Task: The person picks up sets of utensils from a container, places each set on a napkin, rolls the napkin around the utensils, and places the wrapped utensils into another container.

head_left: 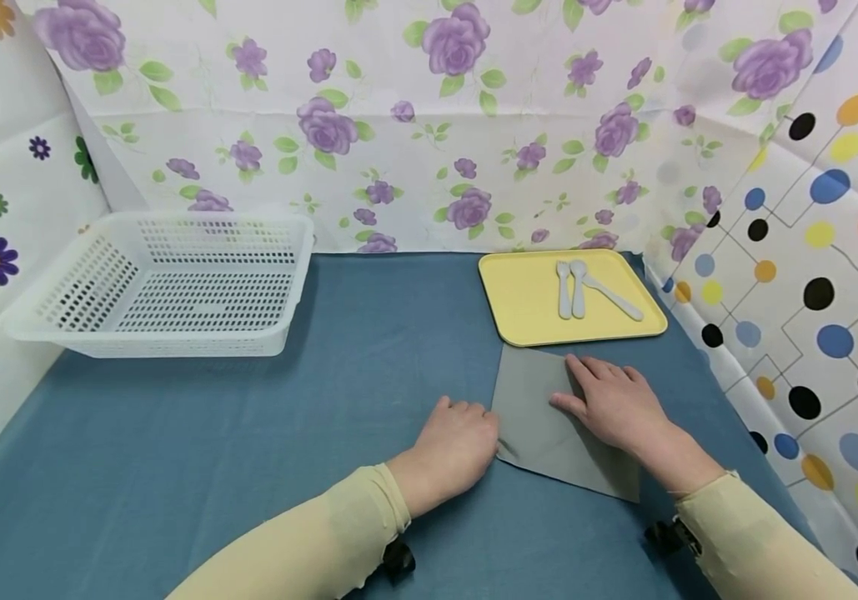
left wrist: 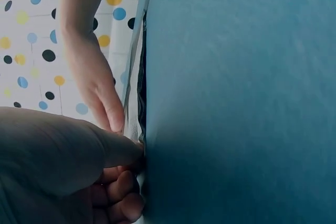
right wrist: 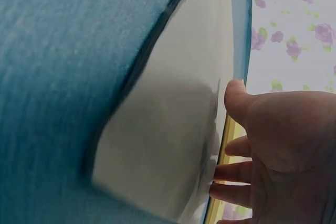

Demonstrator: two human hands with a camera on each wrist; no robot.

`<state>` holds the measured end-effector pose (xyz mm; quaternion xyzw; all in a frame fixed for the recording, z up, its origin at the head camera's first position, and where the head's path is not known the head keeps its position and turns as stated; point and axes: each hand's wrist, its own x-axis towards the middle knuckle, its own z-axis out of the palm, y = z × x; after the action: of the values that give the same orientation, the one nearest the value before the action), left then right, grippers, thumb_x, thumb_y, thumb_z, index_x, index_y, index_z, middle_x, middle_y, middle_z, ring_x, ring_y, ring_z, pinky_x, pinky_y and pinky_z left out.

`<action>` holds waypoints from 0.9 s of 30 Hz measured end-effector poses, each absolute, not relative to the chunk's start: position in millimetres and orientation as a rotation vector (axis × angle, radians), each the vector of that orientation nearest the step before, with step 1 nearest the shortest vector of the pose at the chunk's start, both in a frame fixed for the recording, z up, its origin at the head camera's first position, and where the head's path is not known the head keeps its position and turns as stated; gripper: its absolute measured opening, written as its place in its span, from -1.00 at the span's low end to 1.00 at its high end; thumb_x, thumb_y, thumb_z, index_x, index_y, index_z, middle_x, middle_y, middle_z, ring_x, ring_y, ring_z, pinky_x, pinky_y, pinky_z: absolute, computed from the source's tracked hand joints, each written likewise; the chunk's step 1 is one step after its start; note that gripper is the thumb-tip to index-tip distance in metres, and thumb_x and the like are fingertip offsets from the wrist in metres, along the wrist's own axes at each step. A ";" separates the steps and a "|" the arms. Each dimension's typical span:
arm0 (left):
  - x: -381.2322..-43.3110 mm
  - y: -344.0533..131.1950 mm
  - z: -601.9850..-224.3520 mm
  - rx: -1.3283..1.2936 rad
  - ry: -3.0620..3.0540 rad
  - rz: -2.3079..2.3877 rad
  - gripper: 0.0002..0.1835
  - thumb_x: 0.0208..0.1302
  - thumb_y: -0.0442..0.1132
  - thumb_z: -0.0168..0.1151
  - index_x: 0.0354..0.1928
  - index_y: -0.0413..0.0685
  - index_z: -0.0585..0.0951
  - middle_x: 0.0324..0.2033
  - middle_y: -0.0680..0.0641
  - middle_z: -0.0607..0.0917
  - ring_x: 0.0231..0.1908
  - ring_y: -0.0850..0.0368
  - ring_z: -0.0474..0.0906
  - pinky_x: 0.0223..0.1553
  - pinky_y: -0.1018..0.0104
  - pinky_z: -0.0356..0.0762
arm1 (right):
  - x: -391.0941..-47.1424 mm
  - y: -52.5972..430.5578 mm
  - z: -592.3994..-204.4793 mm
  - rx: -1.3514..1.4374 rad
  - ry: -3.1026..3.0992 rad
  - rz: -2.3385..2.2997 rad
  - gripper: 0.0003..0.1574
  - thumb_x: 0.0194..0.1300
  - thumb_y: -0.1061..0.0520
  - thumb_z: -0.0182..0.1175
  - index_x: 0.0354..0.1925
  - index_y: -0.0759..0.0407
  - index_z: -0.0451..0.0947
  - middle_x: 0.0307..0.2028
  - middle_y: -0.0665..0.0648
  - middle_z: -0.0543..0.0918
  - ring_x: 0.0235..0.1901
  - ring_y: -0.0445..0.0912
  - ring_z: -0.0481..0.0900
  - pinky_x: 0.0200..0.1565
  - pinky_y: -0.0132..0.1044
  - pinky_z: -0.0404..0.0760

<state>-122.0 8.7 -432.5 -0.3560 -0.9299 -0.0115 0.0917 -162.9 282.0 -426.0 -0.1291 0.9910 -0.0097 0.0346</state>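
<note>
A flat grey sheet [head_left: 529,408], perhaps a cloth napkin, lies on the blue cloth just in front of the yellow tray. At its left edge, my left hand [head_left: 453,454] pinches the border, where the sheet puckers a little. The left wrist view shows the thumb and bent fingers of that left hand [left wrist: 58,156] on the edge. My right hand [head_left: 616,408] rests on the sheet's right part with fingers spread and fairly straight. In the right wrist view, the sheet [right wrist: 163,103] has a slightly wavy near edge beside the right hand [right wrist: 289,150].
The yellow tray [head_left: 529,308] stands at the back right, bearing a light grey fork [head_left: 564,292], a spoon [head_left: 578,292] and a third utensil [head_left: 616,298]. A white perforated basket [head_left: 203,343] stands at the back left. Patterned cloths [head_left: 398,100] hang around the table [head_left: 211,467].
</note>
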 end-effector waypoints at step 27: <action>-135.3 -51.4 -412.8 -0.990 -2.967 -0.066 -0.85 0.63 -0.34 0.29 -0.23 -0.12 0.69 -0.35 -0.11 0.63 -0.29 -0.02 0.60 -0.24 0.10 0.66 | -153.1 245.0 -422.0 -0.636 3.055 0.000 -0.08 0.60 -0.30 0.31 0.59 0.25 0.46 0.50 0.43 0.48 0.45 0.37 0.49 0.42 0.43 0.41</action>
<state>-135.3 -51.4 -412.8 -0.3165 -0.9483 -0.0211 0.0063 -153.1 245.0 -422.0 -0.2037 0.9790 -0.0001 0.0104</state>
